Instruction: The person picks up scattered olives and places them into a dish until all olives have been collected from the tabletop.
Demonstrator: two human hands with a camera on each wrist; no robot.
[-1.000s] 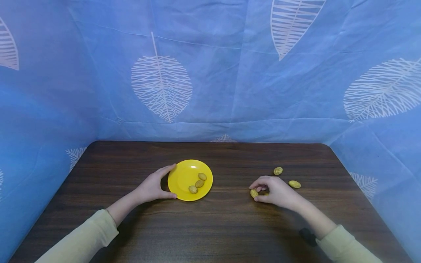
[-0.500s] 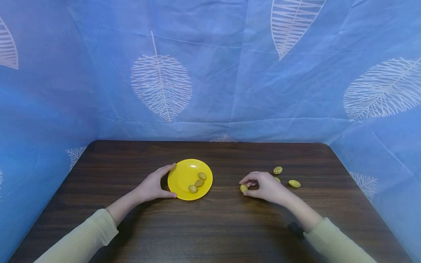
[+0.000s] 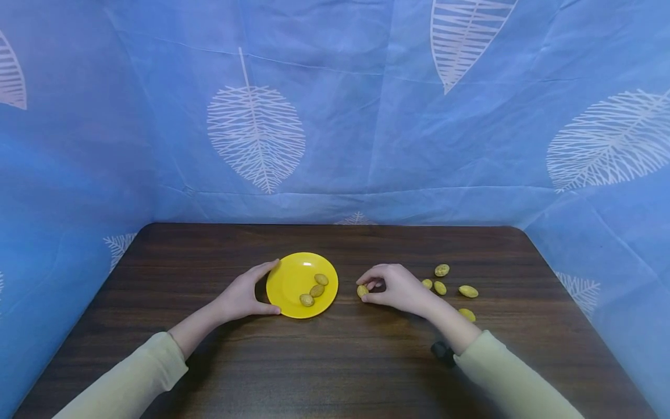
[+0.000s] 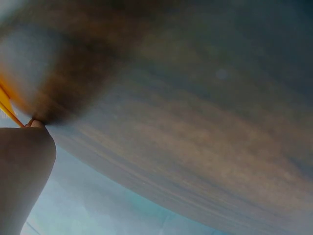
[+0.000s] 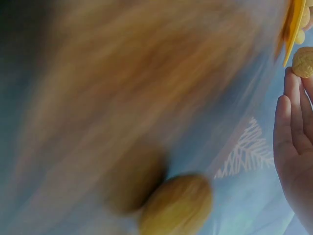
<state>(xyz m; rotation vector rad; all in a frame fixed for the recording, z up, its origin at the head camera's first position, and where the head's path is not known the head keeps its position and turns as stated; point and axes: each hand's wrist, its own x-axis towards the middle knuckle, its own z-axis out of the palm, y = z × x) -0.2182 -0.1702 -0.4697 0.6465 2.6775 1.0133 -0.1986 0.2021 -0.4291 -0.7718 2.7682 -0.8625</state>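
In the head view, my left hand (image 3: 242,298) holds the left rim of a yellow plate (image 3: 285,282), thumb at the near side and a finger at the far side. Several small, wrinkled, yellow-brown oval pieces like olives or nuts (image 3: 316,290) lie on the plate's right half. Between thumb and fingertips my right hand (image 3: 400,289) pinches another such oval piece (image 3: 362,290), a short way right of the plate. The right wrist view shows this held piece (image 5: 303,62) at the fingertips, near the plate's edge (image 5: 293,32).
More oval pieces (image 3: 439,288) lie on the dark wooden table (image 3: 314,366) beyond and beside my right wrist. A small dark object (image 3: 442,353) shows at the right sleeve cuff. Blue cloth with white leaf prints (image 3: 335,134) hangs behind the table and along both sides.
My right hand has moved left toward the plate with the pinched oval piece, uncovering pieces on the table behind it. The left hand and plate have stayed in place.
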